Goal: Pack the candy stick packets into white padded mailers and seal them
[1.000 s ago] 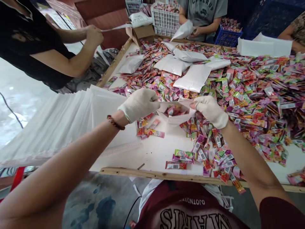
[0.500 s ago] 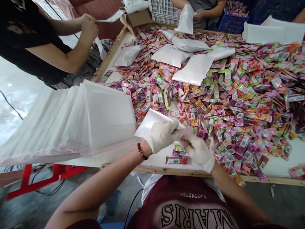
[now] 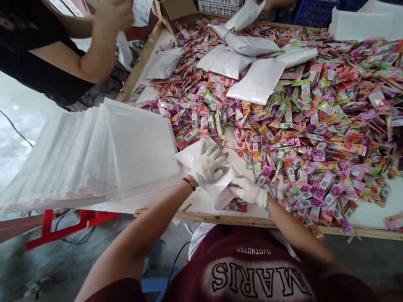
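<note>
My left hand, in a white glove, lies flat with fingers spread on a white plastic bag on the white table. My right hand, also gloved, pinches the bag's near flap at the table's front edge. A huge pile of small colourful sachets covers the table just right of both hands. A couple of loose sachets lie beside the flap.
A fanned stack of empty white bags lies to the left. Filled white bags rest on the far pile. A person in black stands at the left edge. A cardboard box and crates stand at the back.
The bag, held open in the air between both hands a second ago, was lowered onto the table. My left hand flattened on it and my right hand went to its flap.
</note>
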The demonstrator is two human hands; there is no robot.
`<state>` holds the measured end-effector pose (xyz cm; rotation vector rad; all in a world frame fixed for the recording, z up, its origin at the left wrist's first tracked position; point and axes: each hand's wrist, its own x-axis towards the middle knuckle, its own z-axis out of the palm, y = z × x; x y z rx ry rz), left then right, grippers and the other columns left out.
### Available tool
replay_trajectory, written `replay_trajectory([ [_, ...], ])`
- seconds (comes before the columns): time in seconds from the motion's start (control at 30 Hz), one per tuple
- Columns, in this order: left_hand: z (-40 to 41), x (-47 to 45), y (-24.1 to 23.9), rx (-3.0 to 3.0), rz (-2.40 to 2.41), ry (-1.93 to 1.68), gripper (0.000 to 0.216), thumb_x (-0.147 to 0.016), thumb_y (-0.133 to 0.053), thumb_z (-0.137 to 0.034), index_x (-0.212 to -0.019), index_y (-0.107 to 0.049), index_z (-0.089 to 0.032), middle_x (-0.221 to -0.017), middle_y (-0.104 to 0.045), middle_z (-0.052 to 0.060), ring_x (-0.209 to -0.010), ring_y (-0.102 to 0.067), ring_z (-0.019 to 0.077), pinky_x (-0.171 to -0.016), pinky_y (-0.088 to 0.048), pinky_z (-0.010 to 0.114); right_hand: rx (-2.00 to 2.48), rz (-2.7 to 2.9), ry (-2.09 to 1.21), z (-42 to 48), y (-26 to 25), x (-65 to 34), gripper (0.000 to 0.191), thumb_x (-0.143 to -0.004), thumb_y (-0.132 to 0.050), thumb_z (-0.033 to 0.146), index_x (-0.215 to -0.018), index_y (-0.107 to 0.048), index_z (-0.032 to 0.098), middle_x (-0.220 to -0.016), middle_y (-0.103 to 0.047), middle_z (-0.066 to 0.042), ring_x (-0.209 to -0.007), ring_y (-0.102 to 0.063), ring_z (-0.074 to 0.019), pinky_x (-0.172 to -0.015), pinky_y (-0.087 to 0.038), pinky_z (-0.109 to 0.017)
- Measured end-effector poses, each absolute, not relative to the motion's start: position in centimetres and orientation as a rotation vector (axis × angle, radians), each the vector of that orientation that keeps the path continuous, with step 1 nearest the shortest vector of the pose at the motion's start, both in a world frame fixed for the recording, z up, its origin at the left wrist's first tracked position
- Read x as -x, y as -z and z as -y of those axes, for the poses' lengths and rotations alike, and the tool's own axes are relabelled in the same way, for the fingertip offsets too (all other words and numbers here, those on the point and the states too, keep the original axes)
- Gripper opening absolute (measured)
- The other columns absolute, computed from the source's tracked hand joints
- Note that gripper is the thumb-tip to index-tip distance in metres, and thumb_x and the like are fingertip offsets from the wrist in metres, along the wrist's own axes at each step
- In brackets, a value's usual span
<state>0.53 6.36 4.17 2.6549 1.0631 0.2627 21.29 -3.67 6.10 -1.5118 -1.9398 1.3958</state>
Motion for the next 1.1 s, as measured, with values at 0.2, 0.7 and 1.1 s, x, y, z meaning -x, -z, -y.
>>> replay_trajectory([
  [0.2, -5.4, -1.1, -4.8, -2.585, -1.104, -0.243, 0.046, -0.093, -0.047, -0.048, -0.132, -0.061, -0.027, -0.145, -0.051, 0.012, -0.145, -0.026, 0.0416, -0.112, 0.005, 0.075, 1.872, 1.971, -0.923, 4.1, -6.0, -26.6, 0.029, -0.090, -0.053, 0.027, -0.115, -0.063, 0.016, -0.115, -0.065, -0.012, -0.098, -0.062, -0.0226, -0.087, -0.047, -0.034],
  [0.7, -4.6, 0.6, -1.6, -2.689, -0.935, -0.139, 0.053, -0.092, -0.056, -0.040, -0.143, -0.051, -0.032, -0.159, -0.034, 0.011, -0.148, -0.026, 0.0364, -0.115, 0.002, 0.072, 2.159, 2.329, -0.830, 2.4, -5.1, -23.5, 0.020, -0.096, -0.049, 0.029, -0.108, -0.063, 0.020, -0.102, -0.072, -0.009, -0.093, -0.066, -0.0232, -0.073, -0.042, -0.030],
  [1.1, -7.7, 1.1, -1.0, -2.869, -0.781, -0.139, 0.053, -0.092, -0.054, -0.044, -0.142, -0.051, -0.028, -0.160, -0.031, 0.014, -0.149, -0.024, 0.0357, -0.116, -0.002, 0.071, 2.232, 2.265, -0.797, 1.9, -4.9, -22.4, 0.023, -0.096, -0.051, 0.035, -0.109, -0.062, 0.019, -0.104, -0.071, -0.010, -0.095, -0.064, -0.0225, -0.075, -0.042, -0.029],
])
